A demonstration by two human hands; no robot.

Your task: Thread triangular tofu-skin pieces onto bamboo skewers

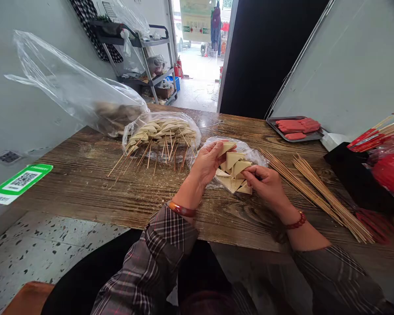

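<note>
- While the two hands meet close together above the counter (118,192), the left hand (206,164) is nearly closed, its thumb and fingers gripping a tan triangular piece (227,148) that juts out past their tips.
- The right hand (265,181) is curled, thumb and forefinger pinched on the edge of another triangle (240,168) — whether a stick runs through it, I cannot tell.
- Below and between both hands, more flat tan pieces (226,180) overlap on a clear plastic bag (258,158).
- Left of the left hand, a heap of skewered triangles (164,130) rests in clear plastic, sticks pointing mostly back toward the person.
- Farther off on that side leans a big clear bag (68,83) — its brownish contents blurred.
- Just to the right of the right hand, thin bare sticks (331,201) lie slantwise in two bundles.
- Beyond that hand, toward the wall, a dark tray (310,137) carries pink-red pieces (297,126).
- Farthest right of it stands a black box (351,168), with red-wrapped sticks (369,134) above it.
</note>
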